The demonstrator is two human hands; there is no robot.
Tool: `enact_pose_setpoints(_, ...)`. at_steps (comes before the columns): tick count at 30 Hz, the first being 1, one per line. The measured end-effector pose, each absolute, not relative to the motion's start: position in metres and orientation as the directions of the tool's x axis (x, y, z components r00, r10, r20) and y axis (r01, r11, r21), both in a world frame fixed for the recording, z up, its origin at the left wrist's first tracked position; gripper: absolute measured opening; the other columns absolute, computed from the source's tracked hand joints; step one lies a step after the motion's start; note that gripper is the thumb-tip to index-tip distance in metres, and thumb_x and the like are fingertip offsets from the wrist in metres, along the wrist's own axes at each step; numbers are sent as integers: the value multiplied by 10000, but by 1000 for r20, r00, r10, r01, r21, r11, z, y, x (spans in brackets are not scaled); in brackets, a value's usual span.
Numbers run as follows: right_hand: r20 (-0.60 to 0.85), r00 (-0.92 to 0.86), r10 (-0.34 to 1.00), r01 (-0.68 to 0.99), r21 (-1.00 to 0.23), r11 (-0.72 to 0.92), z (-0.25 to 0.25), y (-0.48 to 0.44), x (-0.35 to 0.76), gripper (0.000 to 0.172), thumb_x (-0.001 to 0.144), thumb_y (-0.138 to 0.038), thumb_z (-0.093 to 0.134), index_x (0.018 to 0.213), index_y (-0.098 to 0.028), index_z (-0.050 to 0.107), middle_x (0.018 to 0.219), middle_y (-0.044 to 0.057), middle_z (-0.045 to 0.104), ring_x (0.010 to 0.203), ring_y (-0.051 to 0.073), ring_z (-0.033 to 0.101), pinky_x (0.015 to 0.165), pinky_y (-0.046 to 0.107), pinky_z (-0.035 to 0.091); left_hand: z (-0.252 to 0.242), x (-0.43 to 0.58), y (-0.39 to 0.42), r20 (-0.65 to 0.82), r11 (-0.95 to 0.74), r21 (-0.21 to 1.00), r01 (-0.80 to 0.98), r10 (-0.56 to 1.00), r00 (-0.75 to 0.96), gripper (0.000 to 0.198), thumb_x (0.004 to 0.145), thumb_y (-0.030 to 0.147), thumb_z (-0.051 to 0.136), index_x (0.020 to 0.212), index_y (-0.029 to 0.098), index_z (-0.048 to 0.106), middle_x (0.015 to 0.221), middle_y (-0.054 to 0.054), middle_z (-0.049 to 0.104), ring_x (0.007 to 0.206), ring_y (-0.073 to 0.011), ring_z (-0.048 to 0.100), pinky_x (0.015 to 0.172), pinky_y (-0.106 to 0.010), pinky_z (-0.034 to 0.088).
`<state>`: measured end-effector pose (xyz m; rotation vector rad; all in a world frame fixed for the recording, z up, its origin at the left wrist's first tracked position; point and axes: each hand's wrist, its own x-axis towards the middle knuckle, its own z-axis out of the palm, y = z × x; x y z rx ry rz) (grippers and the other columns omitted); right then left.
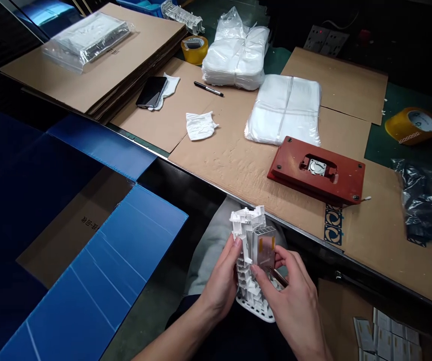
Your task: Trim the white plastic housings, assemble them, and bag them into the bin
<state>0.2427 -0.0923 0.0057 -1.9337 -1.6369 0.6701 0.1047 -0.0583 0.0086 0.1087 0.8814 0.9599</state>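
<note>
A white plastic frame [244, 273] with many ribs and slots stands upright over the lap. My left hand [221, 281] is wrapped round its left side, thumb on the front. Against the frame's right side sits a flat grey metallic part [265, 250] with two yellow strips. My right hand [294, 291] pinches this part near its lower edge, thumb in front and fingers behind. A dark, thin piece lies between the right thumb and fingers; what it is cannot be made out.
On the cardboard-covered table [216, 160] lie a red fixture [302, 180], wrapped white bundles [236, 55], a pen [208, 89], a phone [151, 92] and tape [413, 125]. A blue box flap [126, 240] is at left. Similar grey parts [389, 336] lie at lower right.
</note>
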Motion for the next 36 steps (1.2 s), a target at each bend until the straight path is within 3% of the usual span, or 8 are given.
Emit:
enact_pose_setpoints(9,-111,142,984,716,-675,-180,14,-88,247,344,894,-489,656,1162,-281,597,996,0,626,866,152,643,726,241,538,9,100,-61,-602,592,472,-653,757,252,504,982,444,561,1457,291,487,1469,-40,568,1399,-275,460,1079,-346,444)
enact_pose_setpoints(16,-89,115,989,697,-702,-145,10,-91,244,372,906,-498,652,1187,-257,613,1022,31,631,894,173,638,743,252,558,6,103,-61,-598,596,461,-658,756,267,568,979,458,562,1505,303,417,1458,-51,574,1378,-275,483,1091,-357,434)
enact_pose_setpoints(20,-51,83,995,628,-773,-92,12,-93,244,348,946,-429,626,1254,-266,609,1097,33,625,957,147,659,747,180,570,5,102,-59,-586,601,470,-646,760,281,544,979,468,555,1484,289,456,1426,-64,600,1353,-283,509,1093,-378,434)
enact_pose_setpoints(25,-41,43,998,571,-819,-58,17,-88,250,288,943,-340,646,1218,-254,666,1044,22,631,905,115,677,725,120,563,6,96,-56,-597,637,469,-612,739,312,542,971,482,562,1467,281,479,1415,-69,608,1346,-285,518,1114,-397,418)
enact_pose_setpoints(31,-74,-4,997,523,-850,-61,15,-81,256,205,989,-294,551,1088,-245,724,1011,33,595,851,104,637,694,130,555,4,93,-55,-651,680,425,-598,688,320,578,954,514,570,1468,265,482,1374,-92,640,1309,-305,558,1113,-441,429)
enact_pose_setpoints(36,-121,-10,993,518,-850,-99,8,-85,258,227,989,-296,535,1113,-254,720,1045,45,583,877,123,616,700,167,556,2,93,-56,-651,690,391,-609,675,347,576,947,524,574,1435,222,524,1295,-119,685,1228,-307,619,1095,-454,450)
